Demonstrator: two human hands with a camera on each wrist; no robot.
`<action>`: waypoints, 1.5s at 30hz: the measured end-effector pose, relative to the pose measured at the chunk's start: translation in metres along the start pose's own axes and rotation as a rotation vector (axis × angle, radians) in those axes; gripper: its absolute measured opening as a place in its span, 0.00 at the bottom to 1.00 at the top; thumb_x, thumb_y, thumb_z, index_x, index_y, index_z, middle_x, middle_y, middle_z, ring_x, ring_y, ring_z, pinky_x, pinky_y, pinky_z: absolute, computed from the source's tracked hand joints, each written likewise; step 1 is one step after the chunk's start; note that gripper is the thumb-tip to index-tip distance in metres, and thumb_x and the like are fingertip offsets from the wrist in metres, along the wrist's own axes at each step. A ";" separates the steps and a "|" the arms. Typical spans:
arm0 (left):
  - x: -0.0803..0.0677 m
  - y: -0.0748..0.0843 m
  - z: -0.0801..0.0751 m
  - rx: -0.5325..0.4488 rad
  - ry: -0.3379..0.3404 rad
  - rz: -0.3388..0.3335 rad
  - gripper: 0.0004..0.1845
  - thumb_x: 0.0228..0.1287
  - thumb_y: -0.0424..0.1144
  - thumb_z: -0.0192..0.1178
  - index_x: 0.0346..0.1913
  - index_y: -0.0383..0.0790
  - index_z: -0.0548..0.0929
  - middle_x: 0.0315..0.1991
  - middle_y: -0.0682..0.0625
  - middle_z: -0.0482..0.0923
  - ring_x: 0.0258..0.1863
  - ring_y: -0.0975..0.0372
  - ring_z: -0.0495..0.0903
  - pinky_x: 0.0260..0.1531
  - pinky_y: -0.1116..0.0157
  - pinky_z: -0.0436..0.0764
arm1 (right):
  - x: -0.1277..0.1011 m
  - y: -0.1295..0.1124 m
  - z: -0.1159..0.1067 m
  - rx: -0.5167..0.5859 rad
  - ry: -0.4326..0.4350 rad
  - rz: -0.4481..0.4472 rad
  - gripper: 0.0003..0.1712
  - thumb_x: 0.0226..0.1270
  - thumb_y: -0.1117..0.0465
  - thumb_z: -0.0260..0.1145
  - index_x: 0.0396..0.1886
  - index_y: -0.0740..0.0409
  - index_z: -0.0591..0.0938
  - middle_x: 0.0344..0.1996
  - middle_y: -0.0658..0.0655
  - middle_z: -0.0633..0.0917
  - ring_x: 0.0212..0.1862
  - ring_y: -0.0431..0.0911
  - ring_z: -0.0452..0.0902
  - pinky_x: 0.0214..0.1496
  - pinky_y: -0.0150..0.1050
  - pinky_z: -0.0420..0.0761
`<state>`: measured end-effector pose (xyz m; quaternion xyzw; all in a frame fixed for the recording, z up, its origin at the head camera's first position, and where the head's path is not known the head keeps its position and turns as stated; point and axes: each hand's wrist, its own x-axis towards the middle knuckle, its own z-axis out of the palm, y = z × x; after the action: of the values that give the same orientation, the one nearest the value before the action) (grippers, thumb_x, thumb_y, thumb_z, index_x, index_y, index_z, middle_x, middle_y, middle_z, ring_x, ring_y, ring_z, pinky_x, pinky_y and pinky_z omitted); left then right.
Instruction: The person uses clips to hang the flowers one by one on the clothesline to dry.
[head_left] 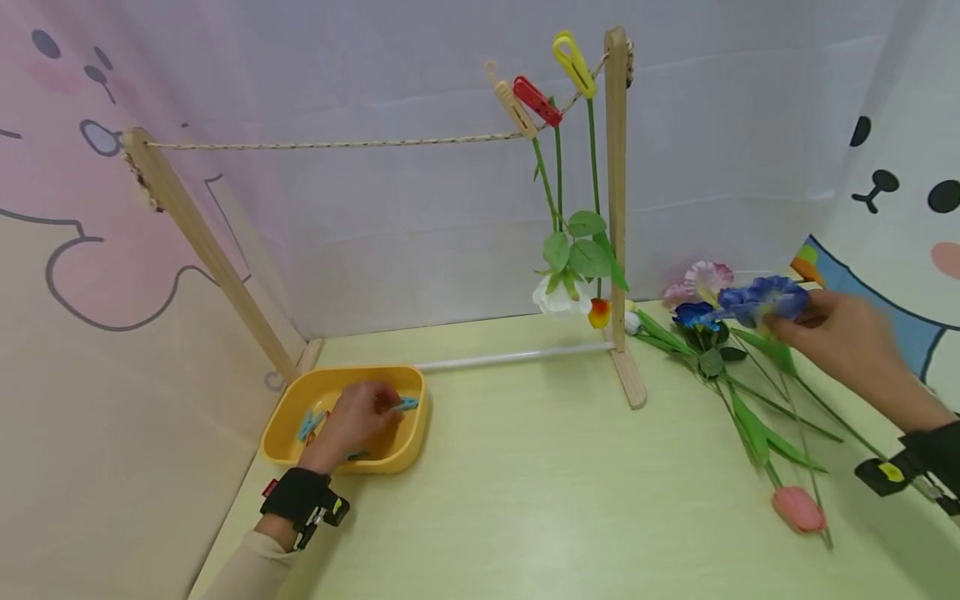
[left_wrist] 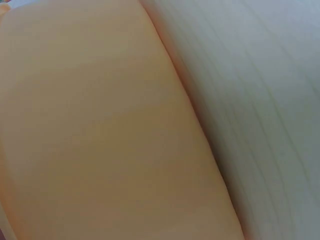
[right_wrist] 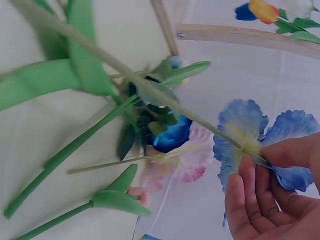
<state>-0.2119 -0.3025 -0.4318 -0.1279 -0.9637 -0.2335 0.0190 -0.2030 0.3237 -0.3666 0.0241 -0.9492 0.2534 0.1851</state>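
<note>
As pinched — blue flower point(right_wrist: 250, 135), right hand point(right_wrist: 270, 200)

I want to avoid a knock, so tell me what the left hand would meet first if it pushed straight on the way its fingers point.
Probably the far right wall of the yellow tray. The left hand lies inside it over blue pegs, fingers aimed there. Depth is unclear.
</note>
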 end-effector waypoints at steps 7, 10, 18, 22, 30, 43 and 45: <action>0.000 0.001 0.000 0.004 0.056 0.034 0.16 0.60 0.30 0.74 0.50 0.31 0.85 0.44 0.40 0.84 0.42 0.49 0.81 0.47 0.50 0.84 | 0.013 -0.010 -0.014 0.034 0.050 0.035 0.21 0.68 0.54 0.70 0.38 0.73 0.85 0.25 0.67 0.87 0.21 0.36 0.75 0.22 0.34 0.69; 0.002 0.000 0.000 0.006 0.066 0.062 0.17 0.59 0.30 0.74 0.51 0.29 0.85 0.46 0.39 0.84 0.43 0.48 0.82 0.48 0.49 0.84 | 0.018 -0.013 -0.026 0.122 0.079 0.104 0.24 0.72 0.54 0.67 0.46 0.76 0.83 0.18 0.42 0.86 0.21 0.22 0.70 0.35 0.28 0.76; 0.005 -0.004 -0.001 0.060 0.035 0.119 0.14 0.58 0.29 0.75 0.46 0.29 0.87 0.43 0.40 0.83 0.42 0.50 0.79 0.47 0.52 0.82 | 0.026 -0.016 -0.034 0.332 0.096 0.178 0.28 0.77 0.56 0.61 0.60 0.80 0.75 0.21 0.17 0.73 0.24 0.17 0.73 0.31 0.13 0.72; 0.004 -0.003 -0.002 0.073 0.012 0.130 0.11 0.56 0.27 0.75 0.42 0.30 0.87 0.39 0.43 0.83 0.39 0.52 0.79 0.45 0.52 0.82 | 0.013 -0.006 -0.010 0.245 0.037 0.198 0.27 0.75 0.56 0.64 0.54 0.80 0.79 0.19 0.37 0.84 0.22 0.19 0.71 0.24 0.21 0.74; 0.002 0.001 -0.003 0.062 -0.071 0.111 0.09 0.59 0.28 0.73 0.42 0.31 0.86 0.37 0.45 0.81 0.36 0.55 0.75 0.42 0.56 0.79 | -0.013 0.025 0.022 0.066 -0.005 0.077 0.21 0.66 0.55 0.72 0.39 0.74 0.85 0.26 0.67 0.87 0.23 0.46 0.77 0.22 0.39 0.73; -0.003 -0.001 -0.012 -0.037 0.057 0.064 0.10 0.66 0.28 0.67 0.48 0.28 0.83 0.42 0.39 0.83 0.40 0.50 0.83 0.43 0.51 0.86 | -0.033 0.011 0.028 -0.098 0.066 -0.223 0.27 0.53 0.75 0.72 0.56 0.75 0.80 0.49 0.75 0.76 0.36 0.67 0.82 0.26 0.55 0.80; -0.003 0.002 -0.017 -0.067 0.077 0.059 0.11 0.66 0.29 0.68 0.48 0.27 0.83 0.43 0.38 0.83 0.41 0.49 0.84 0.43 0.51 0.86 | -0.036 0.009 0.027 -0.103 0.028 -0.298 0.25 0.50 0.77 0.74 0.52 0.71 0.82 0.48 0.72 0.78 0.37 0.64 0.83 0.26 0.50 0.80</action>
<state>-0.2091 -0.3090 -0.4159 -0.1478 -0.9497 -0.2699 0.0588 -0.1803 0.3161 -0.4055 0.1516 -0.9442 0.1743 0.2349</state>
